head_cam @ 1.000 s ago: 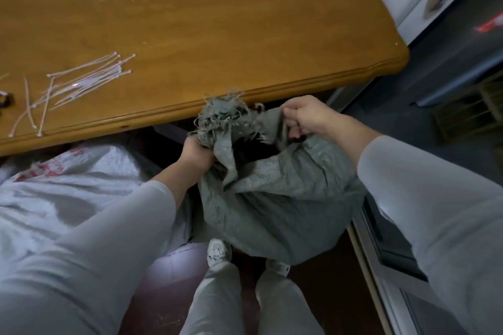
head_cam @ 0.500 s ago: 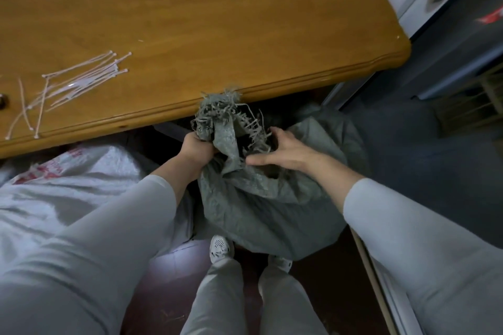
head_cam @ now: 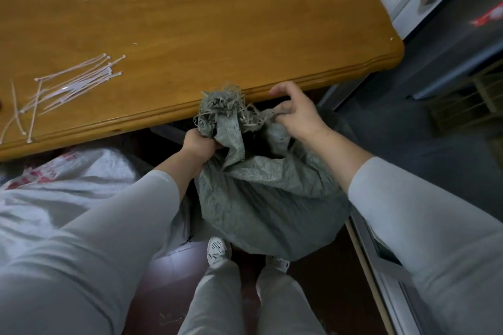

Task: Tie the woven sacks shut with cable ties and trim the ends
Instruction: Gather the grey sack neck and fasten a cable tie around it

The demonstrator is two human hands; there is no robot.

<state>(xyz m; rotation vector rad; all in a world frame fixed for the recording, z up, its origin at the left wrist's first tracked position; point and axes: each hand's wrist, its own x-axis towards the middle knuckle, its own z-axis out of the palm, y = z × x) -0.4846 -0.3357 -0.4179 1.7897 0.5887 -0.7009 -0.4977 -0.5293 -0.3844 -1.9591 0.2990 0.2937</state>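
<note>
My left hand point(head_cam: 200, 144) grips the soft, floppy sack point(head_cam: 266, 198) at its frayed neck, centre frame; right hand point(head_cam: 299, 114) pinches the rim.

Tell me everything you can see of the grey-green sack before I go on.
The grey-green woven plastic sack is crumpled and bulging, upright on the floor by the person's shoes, below the edge of the wooden table, a white sack beside it. Its rim is frayed into loose strands. The left hand grips one bunched side of the neck; the right hand pinches the opposite rim. A dark gap shows between them: the mouth is partly gathered. No cable tie shows on it.
</note>
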